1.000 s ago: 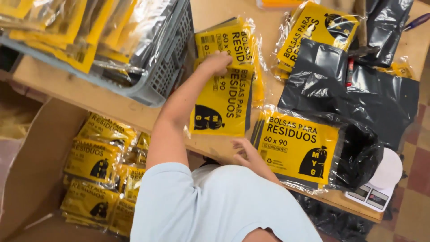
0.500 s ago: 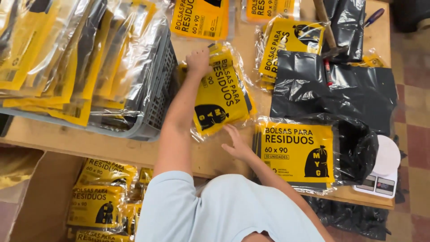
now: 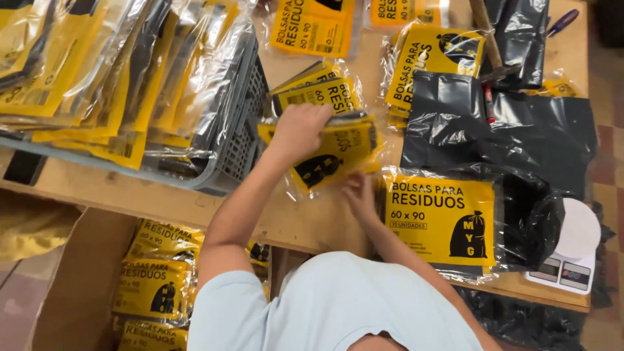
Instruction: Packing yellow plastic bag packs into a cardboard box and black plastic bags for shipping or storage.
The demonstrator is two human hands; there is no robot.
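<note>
Gripping the top edge of a yellow bag packet (image 3: 335, 153), the left hand (image 3: 300, 129) is closed on it while the right hand (image 3: 359, 194) pinches its lower corner, the packet lifted and tilted above the wooden table (image 3: 195, 203). Just beside lie another flat packet (image 3: 442, 218), loose black bags (image 3: 520, 140), a grey crate (image 3: 237, 153) and a white scale (image 3: 572, 250).

Bright, even overhead light gives soft shadows, white glare streaks the clear wrappers in the grey crate (image 3: 234, 156) far left and the black plastic sheets (image 3: 520, 130) far right, and edges bend and blur slightly.
</note>
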